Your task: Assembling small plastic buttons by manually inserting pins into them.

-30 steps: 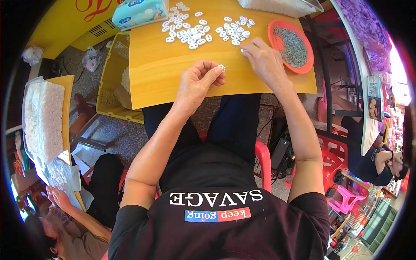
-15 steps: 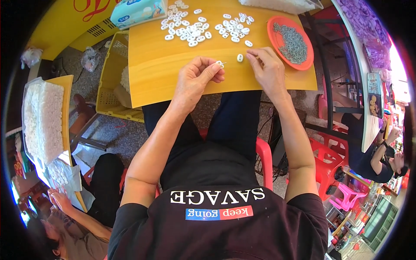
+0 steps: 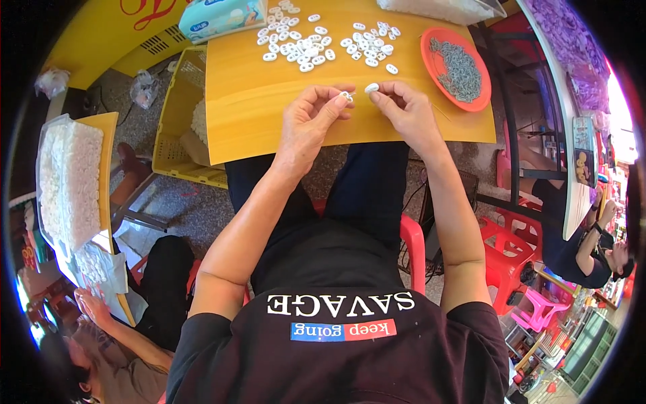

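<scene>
Between the thumb and fingers of my left hand (image 3: pixel 308 121) is a small white plastic piece (image 3: pixel 346 96) with a thin metal bit showing at its end. Facing it, my right hand (image 3: pixel 409 111) pinches a white oval two-holed piece (image 3: pixel 372 87); the two pieces are close but apart. Both hands hover over the near part of the yellow tabletop (image 3: pixel 256 111). Beyond them lie two loose groups of similar white pieces, a left pile (image 3: pixel 308 52) and a right pile (image 3: pixel 368 46). A red plate (image 3: pixel 479 102) heaped with small grey metal parts (image 3: pixel 461 74) stands right of my right hand.
A tissue pack (image 3: pixel 222 20) sits at the far left corner, and a clear tray (image 3: pixel 444 9) of white pieces at the far edge. A yellow crate (image 3: pixel 171 158) stands left of the table. At lower left, another person's hand (image 3: pixel 93 306) is near a side table.
My right hand has picked the white oval piece up off the tabletop and moved left toward my left hand. The left hand keeps its pinch. The view has shifted slightly.
</scene>
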`<state>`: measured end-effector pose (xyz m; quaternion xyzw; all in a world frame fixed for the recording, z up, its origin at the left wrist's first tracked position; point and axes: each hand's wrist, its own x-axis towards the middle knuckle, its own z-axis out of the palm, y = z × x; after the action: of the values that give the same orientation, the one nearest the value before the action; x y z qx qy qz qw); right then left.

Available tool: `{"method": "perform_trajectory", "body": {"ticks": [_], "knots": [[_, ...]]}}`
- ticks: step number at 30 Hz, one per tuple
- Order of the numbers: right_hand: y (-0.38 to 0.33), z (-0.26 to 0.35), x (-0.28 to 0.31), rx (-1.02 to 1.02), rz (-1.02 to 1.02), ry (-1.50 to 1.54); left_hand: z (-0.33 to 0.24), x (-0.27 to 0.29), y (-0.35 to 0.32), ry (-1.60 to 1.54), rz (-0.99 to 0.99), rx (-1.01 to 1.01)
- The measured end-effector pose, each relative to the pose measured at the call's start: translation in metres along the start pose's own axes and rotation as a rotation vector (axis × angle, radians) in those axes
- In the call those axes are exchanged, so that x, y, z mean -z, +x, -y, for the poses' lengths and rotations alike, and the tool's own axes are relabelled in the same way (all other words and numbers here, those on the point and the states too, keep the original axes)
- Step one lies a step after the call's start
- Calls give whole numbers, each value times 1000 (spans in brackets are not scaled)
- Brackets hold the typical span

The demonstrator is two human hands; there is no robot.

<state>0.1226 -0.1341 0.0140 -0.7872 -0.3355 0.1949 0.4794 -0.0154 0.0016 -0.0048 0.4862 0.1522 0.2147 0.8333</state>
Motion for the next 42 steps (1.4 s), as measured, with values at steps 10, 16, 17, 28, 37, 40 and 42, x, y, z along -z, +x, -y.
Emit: {"method": "perform_trajectory", "body": {"ticks": [10,16,17,28,37,40,42], "knots": [[-1,19,-3,-144,98,419,-8,-4,2,32,110,-121],[-2,22,-7,185,-70,169,-11,-9,7,86,92,-94],[-2,21,-6,184,-73,170,-13,-11,7,80,80,-88],[-13,36,-7,39,-23,569,-14,-12,4,-181,65,-18],[-15,45,-11,94,-45,554,-18,-12,0,-218,82,2],[-17,48,-9,129,-51,506,-20,-13,0,-253,90,-6],[-18,51,-9,141,-54,508,-19,-13,0,-199,85,-12]]}}
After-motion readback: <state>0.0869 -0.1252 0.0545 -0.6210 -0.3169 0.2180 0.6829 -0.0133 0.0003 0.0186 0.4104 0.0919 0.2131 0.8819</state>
